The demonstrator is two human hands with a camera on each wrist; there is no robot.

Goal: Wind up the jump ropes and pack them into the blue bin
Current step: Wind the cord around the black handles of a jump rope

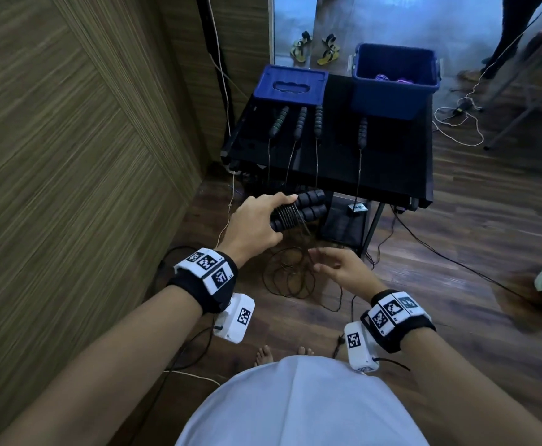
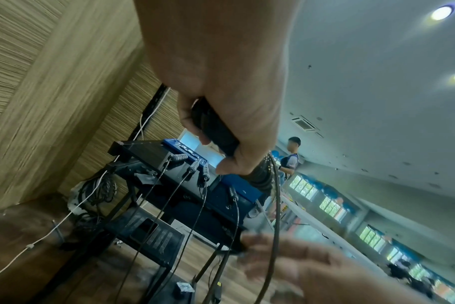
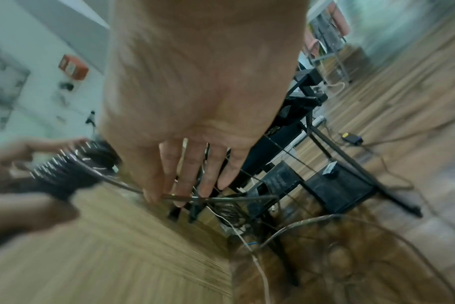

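Black foam handles (image 1: 298,209), a pair side by side, lie crosswise in the left hand (image 1: 256,223), fingers curled round them; the cord (image 1: 290,280) falls from the windings to loops on the floor, right hand (image 1: 343,268) just below. Left wrist view: the left hand clamps the handles, cord dropping past. Right wrist view: fingertips (image 3: 151,195) pinch the cord, handles up-left. The blue bin (image 1: 395,80) sits well beyond, on the table

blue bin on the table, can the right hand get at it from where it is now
Probably yes. The blue bin is open-topped at the table's far right, with nothing between. But the right hand is pinching rope, and would need a forward reach.
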